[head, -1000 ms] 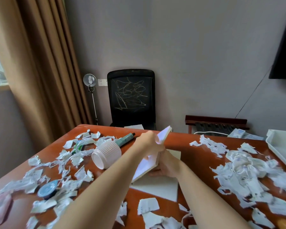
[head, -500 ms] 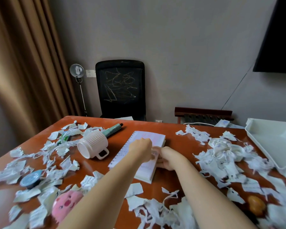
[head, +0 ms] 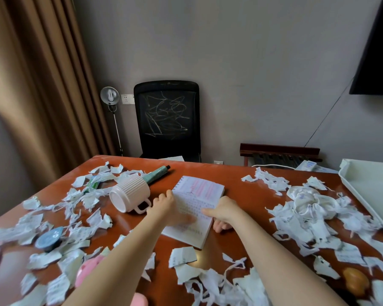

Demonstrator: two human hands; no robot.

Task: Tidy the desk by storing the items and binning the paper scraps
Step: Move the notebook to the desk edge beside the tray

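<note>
My right hand (head: 224, 209) pinches the free edge of the white spiral-bound notepad (head: 200, 192), my left hand (head: 167, 206) rests on its pages, curl unclear; it looks light and floppy, so I'd lift by both edges.

White scraps (head: 181, 255) all over a red-brown desk (head: 241, 195)!
Notebook (head: 199, 195): white pages, pink print up top, fine dotted rows below. At its 9 o'clock, a pale pink ribbed mug (head: 128, 193); green marker (head: 157, 173), black tip, at 10. Blue lid (head: 49, 238) at 8, orange blob (head: 355, 281) at 4, black chair (head: 167, 115) scribbled grey at 12.
</note>
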